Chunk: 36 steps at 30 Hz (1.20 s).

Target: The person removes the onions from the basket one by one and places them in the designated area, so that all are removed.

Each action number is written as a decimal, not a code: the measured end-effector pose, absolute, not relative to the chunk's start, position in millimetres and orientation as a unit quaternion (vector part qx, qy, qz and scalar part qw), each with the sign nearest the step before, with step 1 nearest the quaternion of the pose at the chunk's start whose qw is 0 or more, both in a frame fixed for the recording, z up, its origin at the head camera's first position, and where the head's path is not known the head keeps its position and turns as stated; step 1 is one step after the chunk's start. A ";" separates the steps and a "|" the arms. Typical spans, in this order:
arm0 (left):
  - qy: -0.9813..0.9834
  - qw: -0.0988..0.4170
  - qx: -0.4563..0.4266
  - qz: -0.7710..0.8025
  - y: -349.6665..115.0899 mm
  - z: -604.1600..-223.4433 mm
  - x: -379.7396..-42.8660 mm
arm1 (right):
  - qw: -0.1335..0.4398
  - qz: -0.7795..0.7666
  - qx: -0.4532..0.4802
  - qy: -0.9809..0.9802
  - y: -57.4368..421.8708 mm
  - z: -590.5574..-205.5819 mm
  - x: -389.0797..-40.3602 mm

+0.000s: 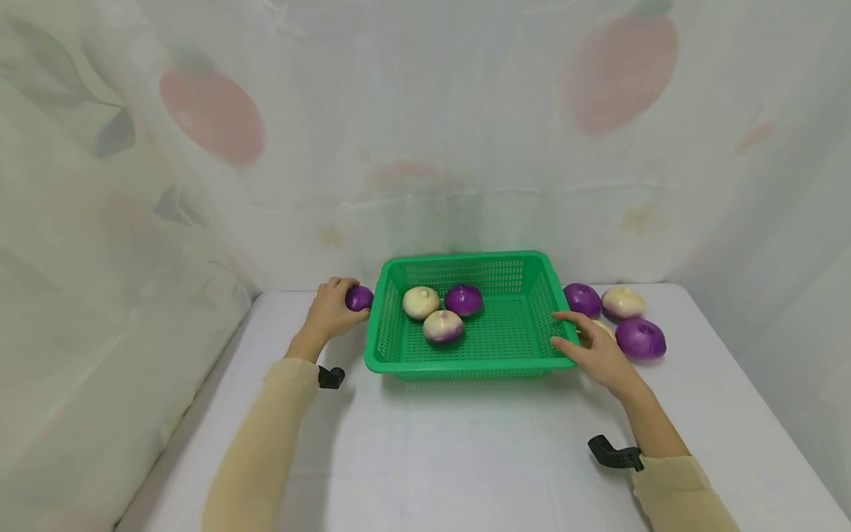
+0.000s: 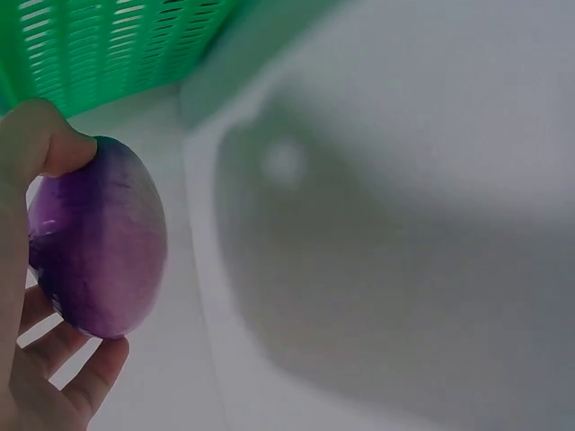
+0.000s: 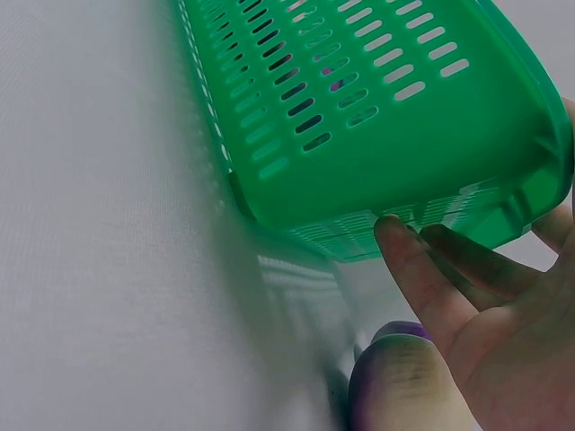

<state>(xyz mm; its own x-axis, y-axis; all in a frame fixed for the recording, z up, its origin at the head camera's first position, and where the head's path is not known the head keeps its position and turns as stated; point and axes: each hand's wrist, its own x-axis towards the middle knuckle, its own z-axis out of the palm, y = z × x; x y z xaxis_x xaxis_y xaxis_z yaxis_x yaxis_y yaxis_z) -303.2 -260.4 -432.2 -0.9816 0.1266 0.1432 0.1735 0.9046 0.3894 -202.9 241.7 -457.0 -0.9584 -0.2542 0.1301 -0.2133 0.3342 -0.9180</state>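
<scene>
A purple turnip [image 2: 112, 242] is held in my left hand [image 1: 332, 309], just outside the basket's left wall. In the left wrist view the thumb presses its upper side and the fingers curl beneath it. My right hand [image 1: 601, 356] grips the right end of the green plastic basket [image 1: 465, 365]. Two digits reach over the rim there, while other fingers [image 3: 422, 278] rest against the slotted outer wall. Inside, toward the left half, lie a cream turnip [image 1: 421, 303], a purple turnip [image 1: 463, 300] and a cream-and-purple turnip [image 1: 443, 326].
To the right of the basket sit several more turnips: a purple one [image 1: 640, 339], a cream one [image 1: 623, 303], another purple one [image 1: 581, 300] and one partly hidden behind my right hand. A white cloth covers the table [image 1: 465, 458]. Behind it hangs a fruit-printed curtain [image 1: 425, 133].
</scene>
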 end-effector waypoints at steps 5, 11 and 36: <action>-0.975 0.030 -0.059 -0.212 -257.6 -447.7 -305.9 | 0.020 -0.560 -0.143 0.816 241.9 -456.6 -202.6; -0.972 -0.005 -0.039 -0.231 -258.7 -461.1 -304.4 | 0.019 -0.562 -0.147 0.814 241.6 -458.3 -202.3; -0.971 0.000 -0.075 -0.225 -272.2 -425.4 -292.9 | 0.019 -0.566 -0.145 0.811 241.9 -456.7 -202.7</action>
